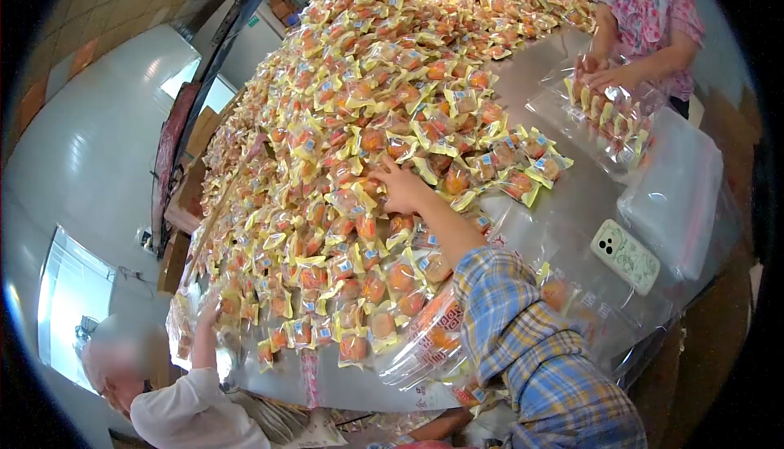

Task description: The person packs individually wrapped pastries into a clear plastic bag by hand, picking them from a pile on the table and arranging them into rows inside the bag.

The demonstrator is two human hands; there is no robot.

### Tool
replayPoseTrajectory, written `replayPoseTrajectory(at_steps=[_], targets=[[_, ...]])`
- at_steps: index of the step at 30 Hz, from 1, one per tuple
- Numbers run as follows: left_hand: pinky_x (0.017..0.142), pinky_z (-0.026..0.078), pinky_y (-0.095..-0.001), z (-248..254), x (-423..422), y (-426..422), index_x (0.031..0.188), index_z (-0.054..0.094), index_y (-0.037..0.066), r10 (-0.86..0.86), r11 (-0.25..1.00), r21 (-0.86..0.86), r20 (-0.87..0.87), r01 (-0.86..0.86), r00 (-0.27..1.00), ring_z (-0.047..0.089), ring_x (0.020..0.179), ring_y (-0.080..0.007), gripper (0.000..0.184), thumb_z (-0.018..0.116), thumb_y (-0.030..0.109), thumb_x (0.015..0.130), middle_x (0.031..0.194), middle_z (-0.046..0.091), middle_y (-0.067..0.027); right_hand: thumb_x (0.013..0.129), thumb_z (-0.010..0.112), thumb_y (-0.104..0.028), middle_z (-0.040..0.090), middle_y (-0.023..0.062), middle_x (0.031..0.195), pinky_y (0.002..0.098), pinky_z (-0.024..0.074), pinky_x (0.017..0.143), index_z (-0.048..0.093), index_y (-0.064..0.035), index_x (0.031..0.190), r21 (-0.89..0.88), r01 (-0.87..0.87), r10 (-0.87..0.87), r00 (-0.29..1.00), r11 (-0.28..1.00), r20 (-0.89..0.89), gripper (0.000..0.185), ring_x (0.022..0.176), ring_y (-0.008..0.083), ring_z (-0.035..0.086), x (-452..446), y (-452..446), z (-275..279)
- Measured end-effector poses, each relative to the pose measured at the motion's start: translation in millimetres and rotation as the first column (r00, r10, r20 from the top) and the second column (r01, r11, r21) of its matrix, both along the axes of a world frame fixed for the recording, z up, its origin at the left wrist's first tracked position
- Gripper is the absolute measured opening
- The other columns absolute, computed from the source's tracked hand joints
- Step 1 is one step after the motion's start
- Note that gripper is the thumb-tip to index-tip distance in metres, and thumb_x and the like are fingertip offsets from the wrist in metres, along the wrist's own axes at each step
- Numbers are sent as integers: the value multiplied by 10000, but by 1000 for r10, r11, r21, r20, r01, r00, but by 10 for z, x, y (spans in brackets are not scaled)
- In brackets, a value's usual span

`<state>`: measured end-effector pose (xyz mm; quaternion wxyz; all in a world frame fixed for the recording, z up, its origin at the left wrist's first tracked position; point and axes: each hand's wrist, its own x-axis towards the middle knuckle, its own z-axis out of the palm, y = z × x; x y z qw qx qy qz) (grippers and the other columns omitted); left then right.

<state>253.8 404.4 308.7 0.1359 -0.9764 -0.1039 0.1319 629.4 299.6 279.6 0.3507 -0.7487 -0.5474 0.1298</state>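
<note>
My right hand [400, 188], in a blue and yellow plaid sleeve, reaches across to the pile of individually wrapped round pastries [371, 139]. Its fingers look apart and touch the wrappers, with no pack clearly gripped. Yellow-edged clear wrappers cover the orange-brown pastries. Beside my forearm lies a clear plastic bag with red printing [433, 331], partly hidden by the sleeve. My left hand does not show.
A co-worker at the upper right handles a clear bag [604, 118] of pastries. Stacked clear bags [674, 196] and a phone in a pale green case [625, 257] lie on the metal table [584, 196]. Another person in white [196, 408] reaches into the pile at lower left.
</note>
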Motion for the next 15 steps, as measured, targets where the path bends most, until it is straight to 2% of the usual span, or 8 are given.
replayPoseTrajectory(at_steps=[3,4,7,8,11,12,15], targets=[[788,581,-494,-164,55,-345,1324,648,272,14,996,-88,22,-12,1000,668,961,-325,420,608,342,911,1243,695,-54,708,819,-158,140,137,1721,511,501,1095,454,-245,1554,118,-25,40,991,993,-127,925,1396,475,473,91,12,-121],[791,580,-494,-209,70,-453,1323,648,269,22,992,-123,30,-18,999,669,962,-327,420,609,343,911,1241,696,-56,737,837,-233,132,150,1721,498,484,1111,458,-241,1552,176,-31,58,987,984,-149,899,1401,450,478,128,36,-171],[798,578,-494,-552,-7,-978,1320,649,259,57,966,-256,61,-40,996,669,966,-333,419,609,346,912,1237,698,-64,775,839,-322,132,156,1720,486,470,1122,460,-236,1550,198,-15,43,990,980,-137,867,1395,435,491,124,-17,-132],[801,578,-494,-613,-8,-1071,1319,650,256,80,955,-293,70,-56,994,670,967,-334,419,610,346,913,1235,698,-66,798,829,-391,122,152,1722,481,451,1139,464,-221,1546,197,-12,42,988,980,-151,850,1413,428,468,116,-12,-139],[808,576,-495,-757,12,-1231,1317,651,247,154,921,-373,81,-114,985,670,970,-340,418,611,349,913,1231,700,-73,802,826,-364,87,147,1729,465,432,1157,470,-208,1545,283,2,39,989,959,-140,839,1459,402,417,96,-69,-169],[811,575,-495,-828,12,-1309,1316,651,243,176,907,-401,87,-127,981,671,971,-342,418,611,350,914,1229,700,-76,789,827,-219,57,146,1733,444,408,1182,486,-183,1530,339,5,53,985,941,-161,817,1516,377,340,99,-53,-219],[818,573,-495,-1034,12,-1577,1313,652,234,238,860,-485,103,-160,966,672,975,-347,418,612,353,915,1225,702,-83,745,777,-10,48,145,1733,415,391,1203,491,-177,1526,482,46,48,982,875,-181,849,1547,359,290,66,-103,-338]])
